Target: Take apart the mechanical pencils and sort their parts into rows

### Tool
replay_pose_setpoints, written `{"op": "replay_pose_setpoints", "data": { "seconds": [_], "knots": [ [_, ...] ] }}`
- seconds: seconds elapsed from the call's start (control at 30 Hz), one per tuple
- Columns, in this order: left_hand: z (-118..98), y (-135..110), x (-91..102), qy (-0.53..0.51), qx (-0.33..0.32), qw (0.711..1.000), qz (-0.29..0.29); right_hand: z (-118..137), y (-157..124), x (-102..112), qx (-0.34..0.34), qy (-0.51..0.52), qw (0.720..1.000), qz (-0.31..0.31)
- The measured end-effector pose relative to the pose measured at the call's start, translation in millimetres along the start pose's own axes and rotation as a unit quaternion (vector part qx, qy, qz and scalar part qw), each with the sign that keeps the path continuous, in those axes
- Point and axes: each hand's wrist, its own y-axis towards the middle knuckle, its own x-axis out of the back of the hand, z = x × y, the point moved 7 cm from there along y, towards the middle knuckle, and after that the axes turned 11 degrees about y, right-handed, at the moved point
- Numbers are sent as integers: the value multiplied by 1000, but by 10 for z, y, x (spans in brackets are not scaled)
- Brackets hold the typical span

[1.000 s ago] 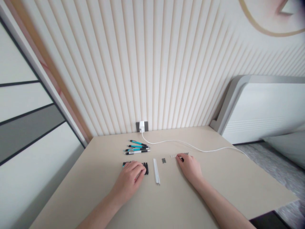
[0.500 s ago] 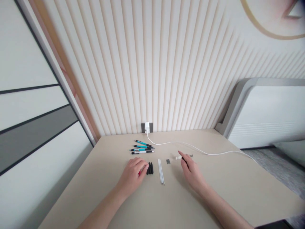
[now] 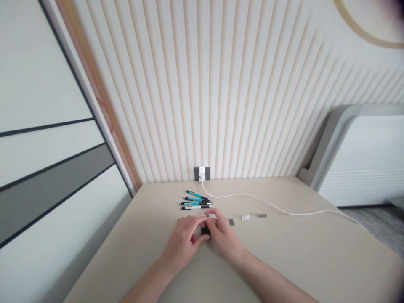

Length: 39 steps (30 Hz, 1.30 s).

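My left hand (image 3: 184, 237) and my right hand (image 3: 223, 233) meet low over the table, fingertips close together. Between them lie short black pen barrels (image 3: 205, 230), side by side and partly covered. The left thumb is at their near end and the left fingers at their far end. My right hand is closed, with a dark tip showing at its fingers; most of what it holds is hidden. Under the left palm a bit of a red thing (image 3: 192, 238) shows. Small grey pieces (image 3: 231, 222) lie just beyond my right hand. The white refills are hidden from view.
Several pens (image 3: 196, 201), blue, white and black, lie behind my hands. Small white pieces (image 3: 245, 217) and metal springs (image 3: 261, 215) lie to the right. A white cable (image 3: 277, 207) runs across the table from a charger (image 3: 202, 173) at the wall.
My right hand has moved left from beside the small white pieces, carrying a black piece to my left hand. My left hand's fingers now reach over the black barrels. The view has shifted slightly.
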Motion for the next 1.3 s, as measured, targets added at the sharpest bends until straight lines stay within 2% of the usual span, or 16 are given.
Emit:
{"op": "replay_pose_setpoints", "data": {
  "seconds": [0.13,0.47,0.8,1.07,1.3],
  "knots": [
    [-60,-20,-29,-6,-9,1000,-8,-26,-82,13,-6,-41,999,5],
    [-96,-22,-41,18,-29,999,-28,134,-131,146,41,-171,984,-29],
    [-50,-35,-99,15,-8,1000,-25,129,-80,334,-17,-85,994,-61],
    [-41,-29,-113,13,-8,1000,-27,102,-94,276,-12,-24,999,-44],
    [-92,-23,-74,28,-21,999,-38,154,-91,286,-28,-5,997,-73]
  ]
}}
